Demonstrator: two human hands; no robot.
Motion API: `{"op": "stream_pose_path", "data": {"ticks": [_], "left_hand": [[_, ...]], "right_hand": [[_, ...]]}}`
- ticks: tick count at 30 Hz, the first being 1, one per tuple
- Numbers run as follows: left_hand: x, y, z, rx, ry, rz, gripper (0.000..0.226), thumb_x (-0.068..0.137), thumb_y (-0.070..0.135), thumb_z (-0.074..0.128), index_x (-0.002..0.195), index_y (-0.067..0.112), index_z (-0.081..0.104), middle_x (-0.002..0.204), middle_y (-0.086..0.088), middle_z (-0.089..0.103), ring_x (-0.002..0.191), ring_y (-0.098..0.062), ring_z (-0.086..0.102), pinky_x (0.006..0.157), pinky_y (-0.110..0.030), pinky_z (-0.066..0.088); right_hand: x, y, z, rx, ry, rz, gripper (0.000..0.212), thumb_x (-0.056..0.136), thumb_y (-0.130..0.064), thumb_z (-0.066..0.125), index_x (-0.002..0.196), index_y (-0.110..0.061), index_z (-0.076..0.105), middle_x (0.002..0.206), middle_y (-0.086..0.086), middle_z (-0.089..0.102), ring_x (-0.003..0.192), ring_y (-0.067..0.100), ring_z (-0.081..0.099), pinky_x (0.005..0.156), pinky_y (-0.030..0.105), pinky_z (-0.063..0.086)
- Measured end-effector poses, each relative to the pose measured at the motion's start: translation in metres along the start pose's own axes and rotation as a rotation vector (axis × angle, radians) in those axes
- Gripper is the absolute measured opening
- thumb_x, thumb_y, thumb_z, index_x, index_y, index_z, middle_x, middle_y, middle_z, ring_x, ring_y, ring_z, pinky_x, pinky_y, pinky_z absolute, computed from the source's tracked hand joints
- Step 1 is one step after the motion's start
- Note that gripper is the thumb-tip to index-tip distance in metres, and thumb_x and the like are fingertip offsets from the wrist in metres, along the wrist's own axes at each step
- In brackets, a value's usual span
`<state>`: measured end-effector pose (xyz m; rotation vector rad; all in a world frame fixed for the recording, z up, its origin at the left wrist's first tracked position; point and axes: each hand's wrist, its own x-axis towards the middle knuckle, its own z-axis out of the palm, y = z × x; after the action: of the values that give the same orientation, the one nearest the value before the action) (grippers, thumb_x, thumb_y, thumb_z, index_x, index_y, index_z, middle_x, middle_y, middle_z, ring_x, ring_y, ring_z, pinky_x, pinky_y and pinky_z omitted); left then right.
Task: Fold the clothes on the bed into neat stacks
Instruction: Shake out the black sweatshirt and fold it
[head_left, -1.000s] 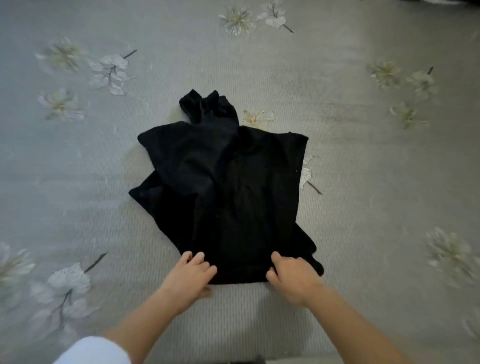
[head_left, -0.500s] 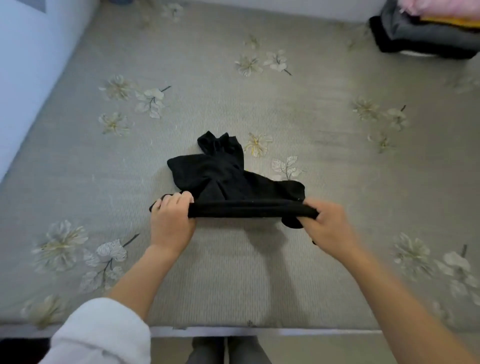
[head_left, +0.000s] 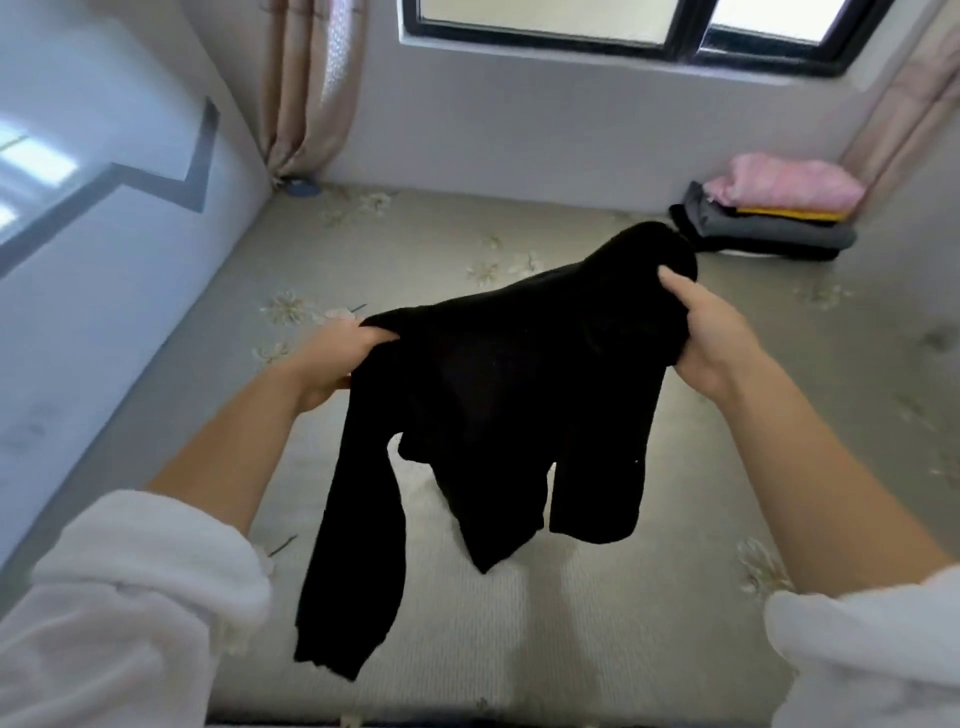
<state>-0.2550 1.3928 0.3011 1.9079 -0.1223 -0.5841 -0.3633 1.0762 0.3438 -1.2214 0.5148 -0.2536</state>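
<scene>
A black long-sleeved garment (head_left: 498, 395) hangs in the air over the bed (head_left: 597, 623), held up by both hands. My left hand (head_left: 332, 364) grips its left edge and my right hand (head_left: 711, 332) grips its right edge, which bunches upward above the fingers. One sleeve dangles low on the left and more loose cloth hangs down in the middle and right. A stack of folded clothes (head_left: 769, 213), pink on top over yellow, grey and black layers, sits in the bed's far right corner.
The bed has a grey sheet with pale flower prints. A white wall (head_left: 104, 260) runs along its left side. At the far end are a window (head_left: 623, 31) and pink curtains (head_left: 306, 88). My white sleeves fill both lower corners.
Both hands have lifted the black garment off the bed and it has come partly unfolded, with a sleeve hanging down. My view has tilted up toward the window and the far stack.
</scene>
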Motion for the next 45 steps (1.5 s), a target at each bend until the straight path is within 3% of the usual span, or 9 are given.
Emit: {"op": "stream_pose_path", "data": {"ticks": [5,9,15,22,26,30,35,41,45], "left_hand": [[-0.015,0.027,0.017,-0.177,-0.128,-0.116,0.021,0.092,0.024,0.057,0.099,0.007,0.068,0.093,-0.008,0.071,0.080,-0.017,0.068,0.068,-0.026,0.057],[-0.023,0.032,0.032,-0.256,-0.169,-0.198,0.022,0.092,0.031,0.059,0.093,0.011,0.068,0.090,-0.006,0.072,0.079,-0.016,0.070,0.068,-0.027,0.057],[-0.038,0.051,0.042,-0.538,-0.186,-0.174,0.032,0.095,0.030,0.054,0.090,0.001,0.066,0.082,-0.012,0.069,0.071,-0.019,0.068,0.078,-0.030,0.056],[-0.049,0.066,0.005,-0.773,-0.107,-0.004,0.026,0.095,0.026,0.051,0.078,0.008,0.061,0.066,-0.005,0.065,0.061,-0.014,0.065,0.062,-0.023,0.057],[-0.047,0.049,-0.043,-0.349,0.175,-0.062,0.021,0.091,0.026,0.055,0.075,0.014,0.059,0.063,-0.005,0.062,0.054,-0.014,0.059,0.051,-0.019,0.050],[-0.033,0.013,-0.051,0.288,0.323,-0.011,0.029,0.079,0.032,0.066,0.100,0.014,0.059,0.095,-0.008,0.056,0.082,-0.019,0.054,0.069,-0.030,0.040],[-0.069,0.008,0.019,0.215,-0.359,0.079,0.059,0.080,0.036,0.074,0.132,0.035,0.045,0.122,0.014,0.055,0.110,-0.002,0.056,0.092,-0.024,0.046],[-0.062,-0.020,0.064,0.269,0.050,0.321,0.015,0.089,0.019,0.056,0.101,0.021,0.048,0.086,0.003,0.059,0.079,-0.016,0.060,0.063,-0.029,0.043],[-0.059,-0.006,0.044,0.060,0.173,0.301,0.025,0.086,0.000,0.042,0.074,0.013,0.059,0.062,-0.003,0.053,0.060,-0.017,0.050,0.055,-0.027,0.035]], "right_hand": [[-0.016,0.043,0.014,-0.477,-0.091,0.075,0.031,0.090,-0.009,0.060,0.116,-0.022,0.050,0.096,-0.007,0.060,0.079,0.003,0.057,0.054,0.017,0.042],[-0.032,0.105,0.016,-0.852,-0.278,0.161,0.039,0.076,-0.008,0.074,0.112,-0.013,0.061,0.104,0.001,0.062,0.095,0.016,0.059,0.078,0.024,0.046],[-0.076,0.184,0.053,-0.879,-0.542,0.302,0.091,0.070,-0.046,0.080,0.143,-0.017,0.034,0.136,-0.003,0.046,0.125,0.015,0.046,0.092,0.020,0.038],[-0.064,0.165,0.079,-0.505,-0.261,0.180,0.016,0.093,-0.022,0.057,0.095,-0.009,0.066,0.094,0.011,0.069,0.089,0.024,0.066,0.078,0.034,0.052],[-0.042,0.098,0.062,-0.236,-0.177,0.210,0.024,0.094,-0.021,0.052,0.108,-0.005,0.063,0.099,0.010,0.070,0.092,0.022,0.067,0.076,0.033,0.053],[-0.041,0.040,0.068,-0.322,-0.312,0.131,0.024,0.096,-0.015,0.043,0.081,-0.008,0.061,0.055,-0.005,0.058,0.050,0.007,0.057,0.047,0.020,0.044],[-0.048,0.028,0.100,-0.635,-0.425,0.171,0.019,0.090,-0.017,0.055,0.076,-0.006,0.061,0.065,0.004,0.058,0.059,0.017,0.058,0.056,0.029,0.045],[-0.054,0.030,0.106,-0.704,-0.594,0.218,0.019,0.082,0.001,0.064,0.101,0.001,0.064,0.091,0.015,0.066,0.085,0.026,0.065,0.079,0.034,0.054],[-0.051,0.033,0.090,-0.976,-0.549,0.017,0.034,0.072,0.013,0.063,0.097,-0.010,0.062,0.079,0.004,0.061,0.069,0.017,0.060,0.061,0.023,0.048]]}}
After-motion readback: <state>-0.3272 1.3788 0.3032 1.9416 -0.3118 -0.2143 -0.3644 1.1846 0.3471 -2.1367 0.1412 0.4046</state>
